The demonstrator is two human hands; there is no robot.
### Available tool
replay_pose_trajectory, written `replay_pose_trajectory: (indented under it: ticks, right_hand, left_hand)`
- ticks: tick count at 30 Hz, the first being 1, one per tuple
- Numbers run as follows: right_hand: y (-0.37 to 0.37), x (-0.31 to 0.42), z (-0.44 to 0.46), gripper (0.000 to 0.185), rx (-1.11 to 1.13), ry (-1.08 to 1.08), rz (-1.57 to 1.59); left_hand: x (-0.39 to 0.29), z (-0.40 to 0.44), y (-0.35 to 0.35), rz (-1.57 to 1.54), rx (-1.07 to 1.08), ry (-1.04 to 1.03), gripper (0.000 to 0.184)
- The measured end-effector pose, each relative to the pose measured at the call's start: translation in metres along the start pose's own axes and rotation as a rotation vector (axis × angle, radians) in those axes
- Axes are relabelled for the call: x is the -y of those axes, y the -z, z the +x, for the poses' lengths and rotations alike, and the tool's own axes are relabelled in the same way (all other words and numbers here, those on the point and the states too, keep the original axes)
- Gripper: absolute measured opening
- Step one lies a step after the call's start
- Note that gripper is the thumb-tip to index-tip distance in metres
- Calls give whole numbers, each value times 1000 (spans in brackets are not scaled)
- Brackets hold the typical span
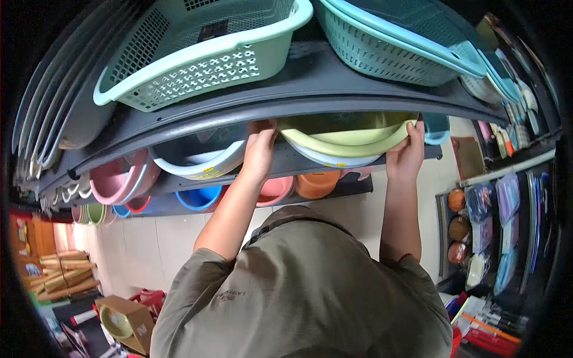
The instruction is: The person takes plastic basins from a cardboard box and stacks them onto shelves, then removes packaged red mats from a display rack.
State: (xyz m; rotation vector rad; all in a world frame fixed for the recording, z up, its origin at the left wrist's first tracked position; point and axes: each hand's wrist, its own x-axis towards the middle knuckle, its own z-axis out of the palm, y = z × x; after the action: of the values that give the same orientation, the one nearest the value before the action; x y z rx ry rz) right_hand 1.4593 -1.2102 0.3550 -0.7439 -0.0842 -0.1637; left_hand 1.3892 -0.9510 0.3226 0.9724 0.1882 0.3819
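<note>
A pale yellow plastic basin (349,143) rests on a whitish basin (340,160) between both hands, its right rim clasped in the closed right grip (408,142), its left end beside the left grip (262,134), whose partly hidden fingers leave closure unclear.

1. The left forearm (233,206) reaches forward, slanting inward from the elbow to the wrist (255,174).
2. The left hand (260,144) is closed in a grasp, its fingertips partly hidden.
3. The right forearm (401,206) extends forward almost straight.
4. The right hand (407,149) is also closed in a grasp, thumb (411,129) on its inner side.
5. Both hands are level, well apart, ahead of the torso (316,286).
</note>
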Motion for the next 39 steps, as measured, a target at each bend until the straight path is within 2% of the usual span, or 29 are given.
replay_pose_trajectory:
  ticks: [1, 2, 6, 8, 9, 10, 11, 12, 13, 14, 20, 23, 39]
  right_hand:
    - [7, 1, 9, 40, 62, -29, 8]
    - [15, -2, 17, 29, 32, -45, -9]
    - [50, -10, 41, 27, -26, -106, -26]
    - [69, -13, 54, 29, -97, -173, -195]
    - [76, -14, 60, 29, -88, -193, -199]
    - [83, -16, 66, 32, -67, -177, -331]
    - [89, -17, 70, 35, -43, -158, -463]
    - [94, -16, 75, 35, -34, -177, -469]
    - [96, -14, 79, 38, 41, -158, -604]
    - [98, -14, 83, 41, 119, -135, -735]
    - [110, -27, 100, 44, 51, -152, -832]
    - [132, -41, 111, 43, 78, -85, -812]
    - [146, -47, 122, 43, 117, -129, -758]
  left_hand:
    - [8, 1, 1, 4, -21, -8, 40]
    - [17, 2, 3, 69, -12, -59, 42]
    - [45, -7, -5, 312, -65, -212, 42]
    - [55, -18, -4, 393, -95, -174, 43]
    - [62, -25, -2, 467, -105, -133, 45]
    - [72, -34, -4, 507, -151, -160, 48]
    - [76, -36, -14, 234, -51, -207, 51]
    - [86, -41, -11, 438, -96, -261, 52]
    - [96, -45, -8, 643, -137, -312, 53]
    - [103, -48, -10, 694, -150, -341, 53]
    - [121, -50, -23, 587, -137, -388, 53]
    - [125, -50, -27, 576, -135, -394, 54]
    - [138, -48, -30, 548, -87, -414, 58]
